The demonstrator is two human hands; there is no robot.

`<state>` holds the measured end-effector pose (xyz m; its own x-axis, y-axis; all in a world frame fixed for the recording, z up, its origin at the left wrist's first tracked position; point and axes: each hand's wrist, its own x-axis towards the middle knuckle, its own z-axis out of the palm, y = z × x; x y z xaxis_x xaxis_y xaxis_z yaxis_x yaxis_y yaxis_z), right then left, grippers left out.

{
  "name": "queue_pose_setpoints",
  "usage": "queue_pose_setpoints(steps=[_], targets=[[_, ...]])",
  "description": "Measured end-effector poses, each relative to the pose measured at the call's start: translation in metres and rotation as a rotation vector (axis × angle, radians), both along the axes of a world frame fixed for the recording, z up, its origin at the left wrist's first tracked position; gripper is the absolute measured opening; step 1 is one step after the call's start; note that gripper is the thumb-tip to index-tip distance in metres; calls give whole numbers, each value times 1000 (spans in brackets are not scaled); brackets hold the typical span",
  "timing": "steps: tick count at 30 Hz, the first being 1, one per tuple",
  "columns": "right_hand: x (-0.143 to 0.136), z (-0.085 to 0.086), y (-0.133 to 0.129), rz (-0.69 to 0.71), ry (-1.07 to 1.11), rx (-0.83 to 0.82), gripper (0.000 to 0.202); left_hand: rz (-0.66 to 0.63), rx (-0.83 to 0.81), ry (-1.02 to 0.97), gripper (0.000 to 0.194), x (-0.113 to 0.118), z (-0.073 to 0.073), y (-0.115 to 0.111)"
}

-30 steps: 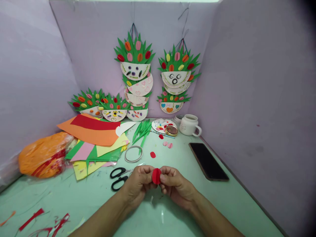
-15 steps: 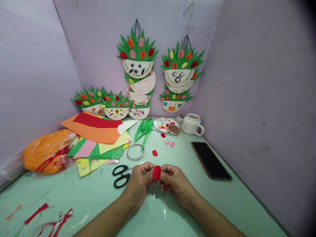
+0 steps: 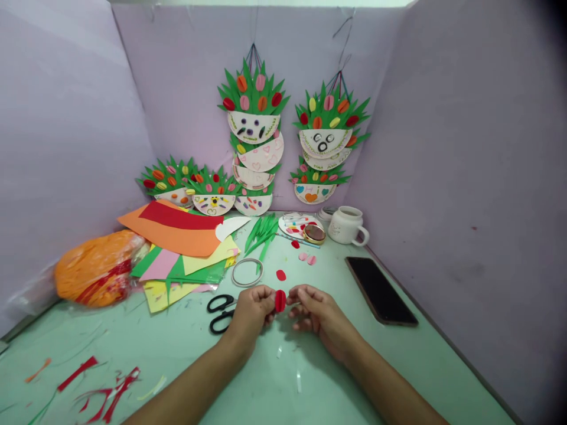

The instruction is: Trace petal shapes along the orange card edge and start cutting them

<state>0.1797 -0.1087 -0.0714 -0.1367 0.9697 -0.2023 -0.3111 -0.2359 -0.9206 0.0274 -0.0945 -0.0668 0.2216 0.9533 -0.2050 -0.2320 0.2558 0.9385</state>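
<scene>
My left hand (image 3: pixel 253 310) pinches a small red paper oval (image 3: pixel 280 301) by its left side, between thumb and fingers. A crease runs down the oval's middle, and its halves stand out a little. My right hand (image 3: pixel 318 313) is close on the oval's other side, fingers loosely curled and apart, fingertips at or just beside its edge; whether they touch cannot be made out. Just beyond lies a flat red paper oval (image 3: pixel 280 275). Black-handled scissors (image 3: pixel 220 313) rest left of my left hand, their blades partly hidden behind it.
A tape roll (image 3: pixel 247 273), coloured paper sheets (image 3: pixel 177 236) and a plastic bag of orange material (image 3: pixel 95 268) lie left. Pink ovals (image 3: pixel 307 258), a phone (image 3: pixel 381 290) and a white mug (image 3: pixel 346 225) are right. Paper flower baskets (image 3: pixel 254 127) hang behind; red scraps (image 3: pixel 117 395) lie front left.
My right fingers have loosened and drawn slightly away from the red oval, which my left hand keeps holding. The oval now shows its fold more plainly. The view has shifted slightly.
</scene>
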Motion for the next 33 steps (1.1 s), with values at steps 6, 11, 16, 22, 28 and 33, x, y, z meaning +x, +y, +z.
queue_pose_setpoints(steps=[6, 11, 16, 22, 28, 33], targets=[[-1, 1, -2, -46, -96, 45, 49, 22, 23, 141, 24, 0, -5, -1], [-7, 0, -4, -66, -94, 34, 44, -18, 49, 188, 24, 0, -11, 0], [-9, -2, -3, -102, -67, 40, 43, -73, 68, 192, 32, -2, -12, 1], [-15, -6, -3, -160, -70, 86, 39, -74, 98, 205, 38, -2, -13, 2], [-14, -8, -3, -103, -72, 82, 39, -59, 151, 239, 34, -1, -16, 3], [-13, -12, -1, -74, -130, 111, 36, -88, 223, 290, 30, -4, -14, 2]])
